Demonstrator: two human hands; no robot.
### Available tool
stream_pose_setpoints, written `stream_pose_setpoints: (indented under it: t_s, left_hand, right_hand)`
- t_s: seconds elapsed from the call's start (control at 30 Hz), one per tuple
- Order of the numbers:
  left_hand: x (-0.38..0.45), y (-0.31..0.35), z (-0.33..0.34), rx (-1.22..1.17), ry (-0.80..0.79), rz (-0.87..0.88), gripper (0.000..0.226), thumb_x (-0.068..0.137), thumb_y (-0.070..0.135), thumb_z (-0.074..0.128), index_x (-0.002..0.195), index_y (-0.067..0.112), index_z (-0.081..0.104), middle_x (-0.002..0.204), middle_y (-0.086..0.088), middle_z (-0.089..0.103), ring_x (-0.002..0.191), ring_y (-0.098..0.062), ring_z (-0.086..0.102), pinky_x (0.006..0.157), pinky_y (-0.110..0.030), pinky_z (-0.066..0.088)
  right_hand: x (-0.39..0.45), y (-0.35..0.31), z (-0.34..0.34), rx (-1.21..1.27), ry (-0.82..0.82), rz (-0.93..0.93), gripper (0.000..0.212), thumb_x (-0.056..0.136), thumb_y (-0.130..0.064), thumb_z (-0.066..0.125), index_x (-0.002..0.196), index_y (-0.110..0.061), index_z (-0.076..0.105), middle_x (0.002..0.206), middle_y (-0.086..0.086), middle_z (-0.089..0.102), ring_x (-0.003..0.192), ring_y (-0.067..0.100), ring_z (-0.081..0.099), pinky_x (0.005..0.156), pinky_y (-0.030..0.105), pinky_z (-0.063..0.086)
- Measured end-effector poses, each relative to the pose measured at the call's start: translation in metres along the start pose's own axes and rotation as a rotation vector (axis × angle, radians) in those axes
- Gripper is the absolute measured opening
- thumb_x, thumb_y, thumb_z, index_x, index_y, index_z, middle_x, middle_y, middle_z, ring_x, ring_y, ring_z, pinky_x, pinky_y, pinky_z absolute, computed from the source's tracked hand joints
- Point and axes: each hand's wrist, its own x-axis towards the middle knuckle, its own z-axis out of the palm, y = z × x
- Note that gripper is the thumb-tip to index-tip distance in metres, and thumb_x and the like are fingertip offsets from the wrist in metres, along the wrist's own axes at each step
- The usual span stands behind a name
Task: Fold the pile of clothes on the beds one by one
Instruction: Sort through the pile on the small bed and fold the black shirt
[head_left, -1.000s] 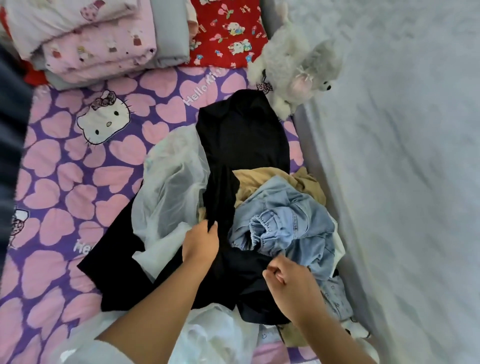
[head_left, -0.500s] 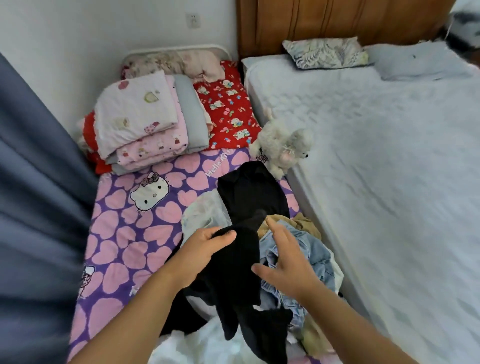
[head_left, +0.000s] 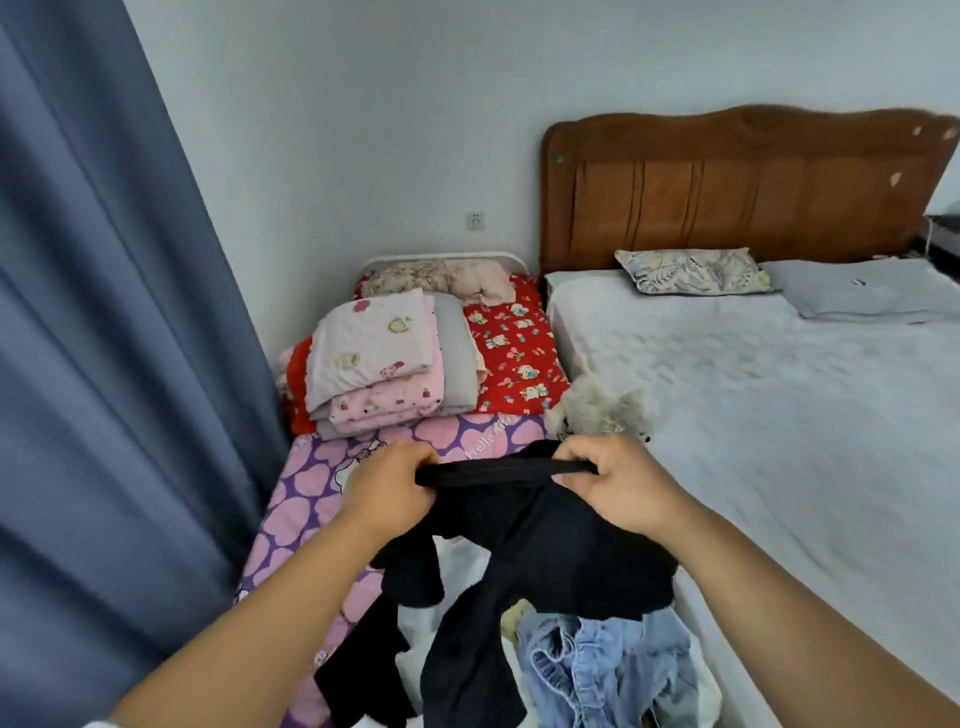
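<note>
Both fists are clamped on one edge of the black garment (head_left: 524, 545) — left hand (head_left: 390, 486) at nine o'clock, right hand (head_left: 618, 480) at three — stretching that edge taut above the pile of clothes (head_left: 613, 670) so the rest hangs free, likely to find its shape before folding.

We see our two forearms bare from the wrists back toward the elbows, with no watch, ring or bracelet on our left hand (head_left: 387, 486) or our right hand (head_left: 626, 486). Low on our left arm, a small patch of white sleeve (head_left: 96, 723) shows at the picture's bottom edge. Our right arm shows no sleeve
</note>
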Motion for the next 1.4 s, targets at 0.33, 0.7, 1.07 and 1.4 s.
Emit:
stream_pose_setpoints:
  t_s: [0.33,0.7,1.07,1.4]
  left_hand:
    - [-0.011,0.034,-0.018,0.083,0.019,0.042,0.012,0.087,0.03,0.063,0.091,0.021,0.07,0.087,0.004,0.069,0.085,-0.017,0.061,0.076,-0.032,0.05]
    - [-0.022,0.062,-0.027,-0.106,-0.188,0.099,0.021,0.073,0.025,0.077,0.09,0.027,0.064,0.089,0.004,0.066,0.082,-0.014,0.061,0.076,-0.035,0.052]
    - [-0.034,0.048,-0.018,-0.623,-0.087,0.069,0.004,0.086,0.014,0.069,0.082,0.015,0.068,0.073,0.009,0.068,0.069,-0.003,0.062,0.068,-0.02,0.052]
    - [-0.049,-0.017,-0.027,-0.215,-0.223,-0.099,0.012,0.084,0.021,0.071,0.091,0.01,0.07,0.086,0.0,0.072,0.076,-0.012,0.062,0.071,-0.023,0.051]
  right_hand:
    - [-0.014,0.021,-0.019,-0.041,-0.127,0.121,0.017,0.081,-0.019,0.07,0.092,-0.03,0.062,0.092,-0.012,0.06,0.086,0.005,0.058,0.076,0.02,0.046]
    - [-0.004,-0.009,0.018,0.298,-0.152,-0.015,0.011,0.089,-0.011,0.061,0.09,-0.018,0.069,0.089,0.006,0.071,0.084,0.018,0.067,0.084,0.036,0.052]
    - [-0.004,-0.029,0.025,0.685,-0.282,0.036,0.026,0.074,-0.026,0.076,0.096,-0.038,0.071,0.1,-0.006,0.073,0.093,0.01,0.07,0.075,0.022,0.055]
    - [-0.002,-0.018,0.0,0.915,-0.057,0.109,0.021,0.075,-0.012,0.073,0.095,-0.013,0.072,0.096,0.006,0.074,0.092,0.02,0.07,0.072,0.025,0.053]
